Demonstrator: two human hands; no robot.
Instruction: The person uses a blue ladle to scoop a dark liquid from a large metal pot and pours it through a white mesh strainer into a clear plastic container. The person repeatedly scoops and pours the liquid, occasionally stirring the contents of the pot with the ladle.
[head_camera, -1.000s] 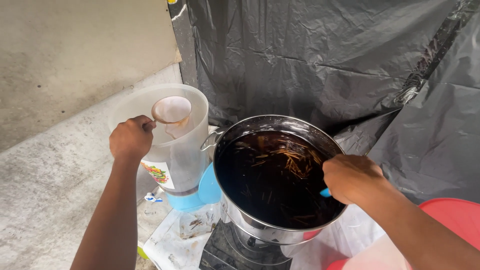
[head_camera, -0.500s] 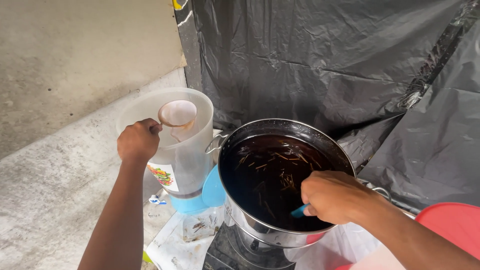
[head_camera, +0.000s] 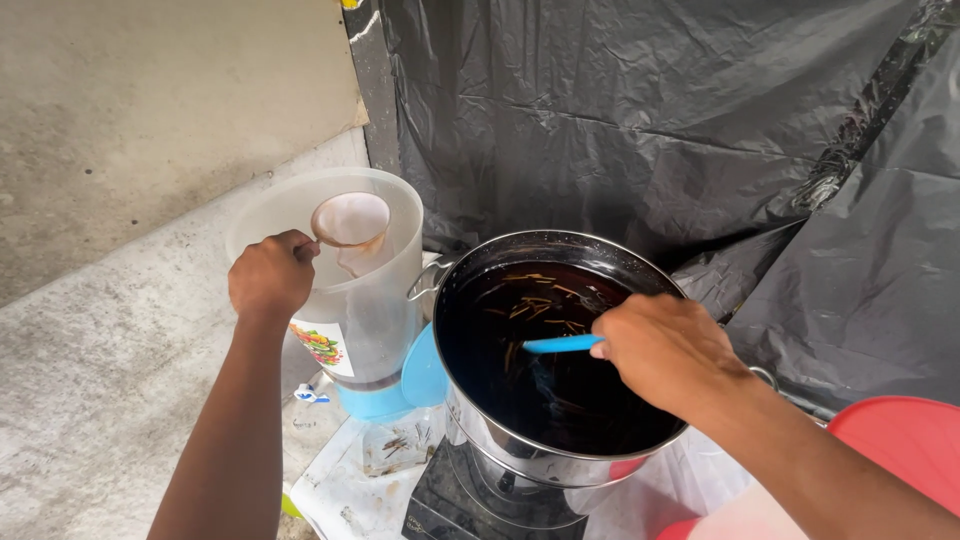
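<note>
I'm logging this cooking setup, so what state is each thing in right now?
Round steel pot: uncovered, holding dark liquid with thin sticks afloat.
Translucent plastic jug: upright, lid off, nearly empty.
Small round strainer: held over the jug mouth.
Blue-handled utensil: dipped in the liquid.
Left hand: gripping the strainer handle.
Right hand: gripping the utensil.

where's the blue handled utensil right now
In the head view, the blue-handled utensil is gripped by the right hand, its end dipped in the dark liquid in the steel pot, right of the translucent plastic jug.
</note>
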